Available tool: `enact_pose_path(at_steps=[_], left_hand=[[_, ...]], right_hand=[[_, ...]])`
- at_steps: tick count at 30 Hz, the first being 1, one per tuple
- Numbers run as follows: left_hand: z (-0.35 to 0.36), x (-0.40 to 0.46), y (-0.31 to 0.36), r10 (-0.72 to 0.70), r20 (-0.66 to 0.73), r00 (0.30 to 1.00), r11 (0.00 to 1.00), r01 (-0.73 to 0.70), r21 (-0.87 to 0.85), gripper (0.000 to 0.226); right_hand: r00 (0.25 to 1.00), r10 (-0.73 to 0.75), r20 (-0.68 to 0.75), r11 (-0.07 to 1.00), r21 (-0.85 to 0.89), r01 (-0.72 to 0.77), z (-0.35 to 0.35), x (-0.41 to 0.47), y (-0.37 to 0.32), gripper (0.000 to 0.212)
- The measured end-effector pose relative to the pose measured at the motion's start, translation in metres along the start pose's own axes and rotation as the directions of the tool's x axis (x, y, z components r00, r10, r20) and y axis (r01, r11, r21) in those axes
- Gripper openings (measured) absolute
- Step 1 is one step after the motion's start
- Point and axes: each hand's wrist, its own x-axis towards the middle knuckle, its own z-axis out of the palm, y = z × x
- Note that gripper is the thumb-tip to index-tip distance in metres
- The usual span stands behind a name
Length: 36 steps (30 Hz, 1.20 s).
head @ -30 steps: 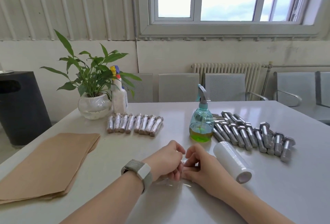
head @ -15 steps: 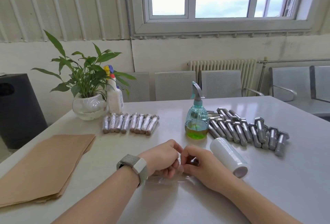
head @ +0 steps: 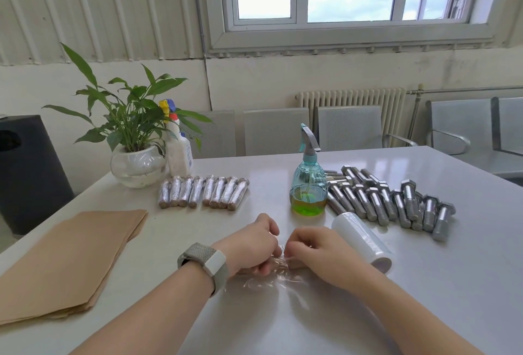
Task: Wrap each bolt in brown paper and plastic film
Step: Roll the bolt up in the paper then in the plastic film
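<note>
The bolt being wrapped [head: 278, 262] lay between the two hands on the near middle of the table [head: 424, 298], its long axis running left to right so that each hand took one end; it was mostly hidden, so this is a reading from the bundle's shape. The left hand [head: 250, 244] had its fingers [head: 261, 269] curled down over the left end, and the right hand [head: 319, 253] pinched the plastic film [head: 271, 281] at the right end, with loose film spread on the table toward the person. Both hands were equally close. The film roll [head: 362, 240] lay just right of the right hand. Farther back, unwrapped bolts [head: 396, 202] were heaped at right, finished wrapped bolts [head: 203, 192] in a row at left, a spray bottle [head: 308, 185] between them, and brown paper sheets [head: 65, 264] at near left.
</note>
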Motion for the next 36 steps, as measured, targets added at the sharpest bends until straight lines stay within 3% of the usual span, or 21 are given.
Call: enact_pose_path(at_steps=[3, 6, 11, 19, 27, 32, 34, 36], left_hand=[[0.004, -0.001, 0.002, 0.016, -0.007, 1.0, 1.0, -0.016, 0.019, 0.017], [0.003, 0.0, 0.001, 0.019, -0.007, 1.0, 0.999, -0.019, 0.044, 0.017], [0.0, 0.005, -0.001, -0.014, 0.008, 1.0, 0.993, 0.013, 0.12, 0.026], [0.001, 0.007, 0.0, -0.043, -0.033, 0.999, 0.997, 0.045, 0.06, 0.026], [0.0, 0.014, -0.004, -0.127, -0.142, 0.982, 0.975, 0.096, -0.202, 0.021], [-0.01, -0.004, -0.01, -0.049, -0.16, 0.986, 0.927, -0.015, -0.376, 0.022], [-0.026, -0.015, -0.019, 0.004, -0.2, 0.98, 0.938, -0.073, -0.339, 0.019], [-0.045, -0.027, -0.034, 0.062, -0.262, 0.963, 0.98, -0.109, -0.168, 0.011]], right_hand=[[0.997, 0.044, -0.063, 0.992, 0.119, -0.036, 0.009, 0.001, -0.006, 0.024], [1.0, 0.021, 0.004, 0.982, 0.19, -0.021, 0.011, 0.0, -0.008, 0.016], [1.0, -0.024, 0.01, 0.996, 0.081, 0.023, 0.01, -0.003, -0.008, 0.015], [0.998, -0.049, -0.035, 0.998, -0.041, 0.047, 0.019, -0.001, -0.01, 0.025], [0.996, -0.09, -0.009, 0.974, -0.209, 0.086, 0.019, 0.001, -0.005, 0.02], [0.997, -0.077, 0.0, 0.965, -0.25, 0.075, 0.017, 0.002, -0.004, 0.028], [0.997, -0.074, 0.01, 0.965, -0.25, 0.074, 0.017, 0.002, -0.004, 0.028], [0.998, -0.063, 0.014, 0.971, -0.23, 0.065, 0.016, 0.003, -0.004, 0.026]])
